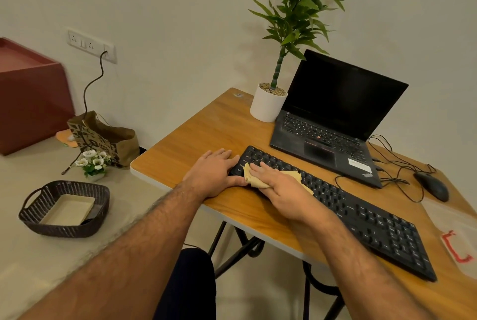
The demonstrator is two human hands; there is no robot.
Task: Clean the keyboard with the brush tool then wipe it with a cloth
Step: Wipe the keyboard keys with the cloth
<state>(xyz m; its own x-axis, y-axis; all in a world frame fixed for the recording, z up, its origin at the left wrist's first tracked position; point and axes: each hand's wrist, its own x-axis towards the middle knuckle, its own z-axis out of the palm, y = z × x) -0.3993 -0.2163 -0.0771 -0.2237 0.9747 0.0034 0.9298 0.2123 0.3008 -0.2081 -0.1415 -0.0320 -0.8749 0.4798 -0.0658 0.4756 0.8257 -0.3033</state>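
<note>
My right hand presses the tan cloth flat-fingered onto the left end of the black keyboard, which lies on the wooden table. My left hand, fingers straight, braces that end, probably so it won't slide.

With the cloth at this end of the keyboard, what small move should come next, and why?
Probably slide the right hand with the cloth along the keyboard toward its far right end: those keys lie uncovered, and the left hand steadies the left end.
</note>
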